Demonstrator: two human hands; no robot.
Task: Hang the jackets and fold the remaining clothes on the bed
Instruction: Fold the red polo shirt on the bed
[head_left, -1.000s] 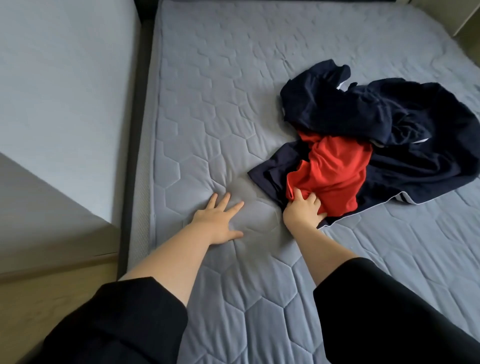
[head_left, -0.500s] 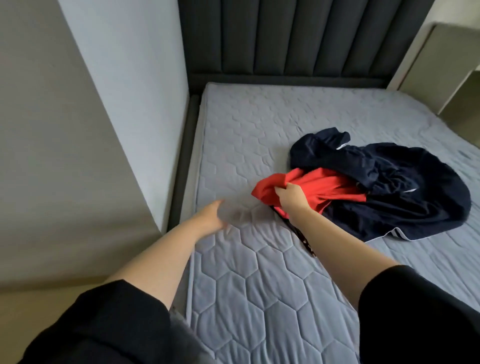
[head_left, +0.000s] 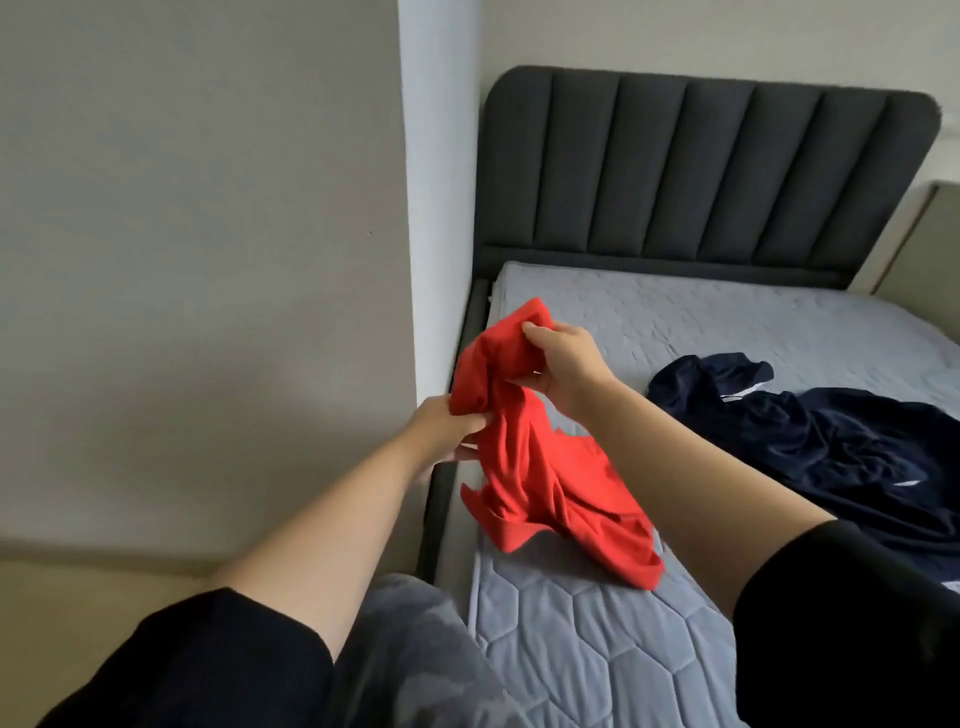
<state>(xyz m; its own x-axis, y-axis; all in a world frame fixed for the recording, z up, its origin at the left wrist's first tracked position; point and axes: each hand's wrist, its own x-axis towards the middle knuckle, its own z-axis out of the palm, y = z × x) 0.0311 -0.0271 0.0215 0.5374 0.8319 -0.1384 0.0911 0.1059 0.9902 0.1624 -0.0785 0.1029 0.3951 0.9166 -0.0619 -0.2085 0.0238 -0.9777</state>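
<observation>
A pale wall fills the left half of the view, with a white corner post where it meets the bed. The bed's grey mattress has a quilted hexagon pattern and runs back to a dark, channelled headboard.

On the right side of the mattress lies a crumpled navy jacket with thin white trim. It is spread flat and loose, apart from both hands, and the right forearm crosses in front of its near edge.

The red shirt is off the mattress, held up over the bed's left edge. It is bunched, not spread. Its upper part is gathered between the two hands and the rest hangs below them in folds towards the mattress. Whether the lowest hem touches the quilting cannot be told.

The right grip is the higher one. Its fingers curl over the top fold of the shirt with the thumb underneath, pinching the cloth. The left grip sits lower and to the left, just beside the corner post, closed around a wad of the shirt's left side. Red cloth stretches up between the two grips.

Both arms are bare to black sleeves, and a grey-clad knee shows at the bed's edge.
</observation>
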